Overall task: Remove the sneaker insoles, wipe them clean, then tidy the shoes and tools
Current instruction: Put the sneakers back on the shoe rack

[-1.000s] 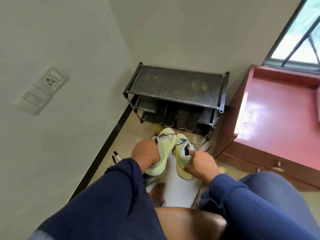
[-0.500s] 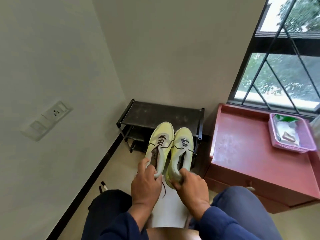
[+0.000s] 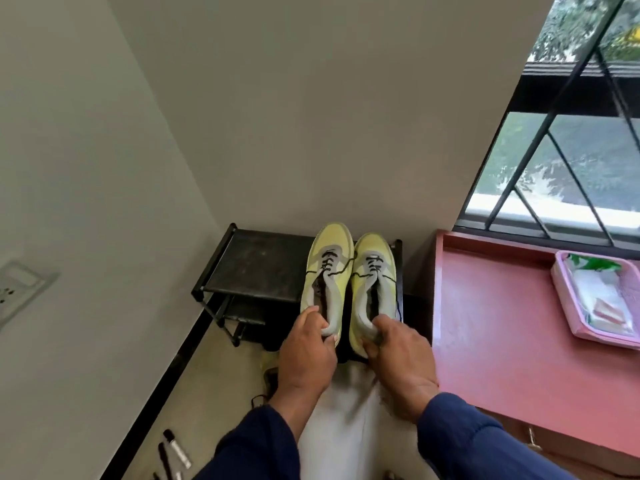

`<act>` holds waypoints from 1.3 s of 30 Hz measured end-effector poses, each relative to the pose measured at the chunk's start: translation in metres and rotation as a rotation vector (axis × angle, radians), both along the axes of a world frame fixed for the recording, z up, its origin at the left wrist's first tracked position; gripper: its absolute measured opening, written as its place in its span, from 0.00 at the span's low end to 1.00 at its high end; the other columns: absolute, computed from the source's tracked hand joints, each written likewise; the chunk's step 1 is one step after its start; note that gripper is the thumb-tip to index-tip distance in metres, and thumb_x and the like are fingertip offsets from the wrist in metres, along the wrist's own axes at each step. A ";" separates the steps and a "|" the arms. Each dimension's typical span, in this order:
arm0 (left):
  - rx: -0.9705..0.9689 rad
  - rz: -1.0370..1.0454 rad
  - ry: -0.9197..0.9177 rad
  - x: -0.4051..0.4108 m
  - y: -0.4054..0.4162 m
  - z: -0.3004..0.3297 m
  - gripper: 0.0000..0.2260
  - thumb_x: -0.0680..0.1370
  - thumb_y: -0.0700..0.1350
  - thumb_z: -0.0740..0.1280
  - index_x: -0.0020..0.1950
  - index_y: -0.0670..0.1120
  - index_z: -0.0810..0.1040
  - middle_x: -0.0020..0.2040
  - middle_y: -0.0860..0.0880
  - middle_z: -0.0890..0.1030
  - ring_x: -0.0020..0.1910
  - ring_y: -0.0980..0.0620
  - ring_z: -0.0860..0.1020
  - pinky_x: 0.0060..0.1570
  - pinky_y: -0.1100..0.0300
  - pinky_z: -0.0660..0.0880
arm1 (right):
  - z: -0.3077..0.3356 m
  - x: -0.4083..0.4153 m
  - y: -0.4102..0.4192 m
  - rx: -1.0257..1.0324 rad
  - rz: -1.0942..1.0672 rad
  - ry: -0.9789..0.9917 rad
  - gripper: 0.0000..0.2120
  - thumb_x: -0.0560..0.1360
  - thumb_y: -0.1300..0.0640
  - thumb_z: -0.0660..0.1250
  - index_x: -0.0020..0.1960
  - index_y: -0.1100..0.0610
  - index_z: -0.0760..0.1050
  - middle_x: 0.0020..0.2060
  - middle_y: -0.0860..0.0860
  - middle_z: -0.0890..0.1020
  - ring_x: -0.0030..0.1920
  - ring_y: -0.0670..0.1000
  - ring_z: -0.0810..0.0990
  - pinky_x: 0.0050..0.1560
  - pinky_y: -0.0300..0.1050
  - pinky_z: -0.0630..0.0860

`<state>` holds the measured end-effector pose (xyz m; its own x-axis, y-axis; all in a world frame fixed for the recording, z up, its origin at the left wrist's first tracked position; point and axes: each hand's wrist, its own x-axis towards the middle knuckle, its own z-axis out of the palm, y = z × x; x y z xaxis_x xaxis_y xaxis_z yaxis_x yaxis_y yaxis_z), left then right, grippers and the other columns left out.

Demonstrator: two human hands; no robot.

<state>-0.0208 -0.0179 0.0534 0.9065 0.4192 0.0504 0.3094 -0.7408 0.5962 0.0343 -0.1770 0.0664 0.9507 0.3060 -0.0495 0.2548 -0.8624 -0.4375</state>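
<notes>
L hand (image 3: 306, 348) is pinching the heel of the left sneaker (image 3: 325, 282), R hand (image 3: 398, 355) is gripping the heel of the right sneaker (image 3: 372, 289). Both shoes are pointing toes-first, away from the fingers, over the right end of the black shoe rack (image 3: 256, 268). Looks like they go down there next.

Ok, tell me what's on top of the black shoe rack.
Two yellow sneakers over the rack's right end, heels gripped by the left hand and right hand. Whether their soles touch it is hidden.

We see a wall socket (image 3: 17, 292) at left, barred window (image 3: 568, 140) at right, markers (image 3: 175, 448) on the floor.
</notes>
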 end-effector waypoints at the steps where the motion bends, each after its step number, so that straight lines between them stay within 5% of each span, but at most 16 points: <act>1: 0.000 -0.004 -0.002 0.014 0.004 -0.001 0.09 0.78 0.45 0.72 0.55 0.48 0.75 0.72 0.52 0.74 0.67 0.50 0.76 0.58 0.63 0.70 | -0.002 0.013 0.003 -0.009 -0.009 0.000 0.07 0.79 0.45 0.65 0.51 0.48 0.72 0.46 0.49 0.80 0.42 0.52 0.75 0.42 0.45 0.68; 5: 0.011 -0.045 -0.014 0.063 0.018 -0.020 0.11 0.76 0.45 0.74 0.52 0.50 0.73 0.56 0.54 0.76 0.51 0.51 0.79 0.49 0.60 0.74 | -0.023 0.059 0.017 -0.030 -0.038 0.006 0.10 0.78 0.44 0.67 0.54 0.48 0.75 0.48 0.50 0.82 0.48 0.57 0.81 0.46 0.48 0.74; 9: 0.021 -0.039 -0.008 0.089 0.026 -0.037 0.10 0.77 0.45 0.73 0.51 0.50 0.73 0.52 0.54 0.74 0.45 0.50 0.78 0.45 0.54 0.77 | -0.037 0.081 0.027 -0.039 -0.055 0.014 0.10 0.78 0.44 0.67 0.56 0.48 0.75 0.49 0.51 0.83 0.50 0.58 0.81 0.46 0.48 0.72; 17: 0.081 -0.008 -0.001 0.096 0.026 -0.053 0.10 0.78 0.47 0.72 0.54 0.51 0.73 0.54 0.53 0.76 0.45 0.50 0.79 0.44 0.52 0.80 | -0.056 0.086 0.034 -0.029 -0.061 0.044 0.11 0.78 0.45 0.67 0.56 0.49 0.74 0.49 0.51 0.82 0.50 0.58 0.82 0.48 0.50 0.77; 25: 0.140 -0.050 0.006 0.102 0.020 -0.055 0.12 0.79 0.46 0.71 0.62 0.49 0.76 0.58 0.51 0.78 0.51 0.49 0.81 0.48 0.53 0.80 | -0.057 0.094 0.037 -0.087 -0.002 0.072 0.09 0.80 0.45 0.64 0.54 0.49 0.69 0.46 0.52 0.81 0.46 0.59 0.81 0.41 0.48 0.72; 33: 0.223 -0.174 0.102 0.101 0.026 -0.060 0.22 0.74 0.41 0.72 0.65 0.49 0.70 0.62 0.49 0.74 0.58 0.47 0.78 0.56 0.56 0.76 | -0.060 0.099 0.036 -0.137 0.038 0.034 0.07 0.81 0.49 0.63 0.56 0.50 0.70 0.46 0.54 0.82 0.46 0.60 0.82 0.43 0.50 0.77; 35: 0.080 -0.233 0.166 0.101 0.034 -0.056 0.24 0.76 0.43 0.72 0.71 0.49 0.69 0.70 0.47 0.72 0.62 0.45 0.78 0.60 0.54 0.76 | -0.060 0.096 0.036 -0.133 0.053 0.016 0.11 0.80 0.51 0.63 0.61 0.51 0.70 0.47 0.56 0.82 0.47 0.63 0.83 0.44 0.52 0.78; 37: -0.190 -0.305 0.177 0.093 0.050 -0.048 0.30 0.78 0.47 0.72 0.78 0.52 0.65 0.81 0.51 0.62 0.64 0.46 0.79 0.65 0.50 0.77 | -0.064 0.090 0.033 -0.087 -0.003 0.010 0.25 0.76 0.51 0.66 0.71 0.49 0.65 0.51 0.58 0.82 0.50 0.63 0.82 0.47 0.53 0.77; 39: -0.218 -0.297 0.078 0.075 0.074 -0.044 0.32 0.78 0.49 0.73 0.79 0.57 0.65 0.82 0.55 0.60 0.65 0.47 0.79 0.62 0.48 0.79 | -0.077 0.077 0.028 0.034 -0.089 -0.107 0.40 0.71 0.47 0.72 0.78 0.52 0.59 0.60 0.59 0.78 0.57 0.63 0.76 0.57 0.54 0.74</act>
<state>0.0543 0.0556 0.0090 0.9877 0.1310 -0.0854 0.1514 -0.6634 0.7328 0.1114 -0.1486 -0.0108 0.9735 0.2203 0.0621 0.2247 -0.8687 -0.4413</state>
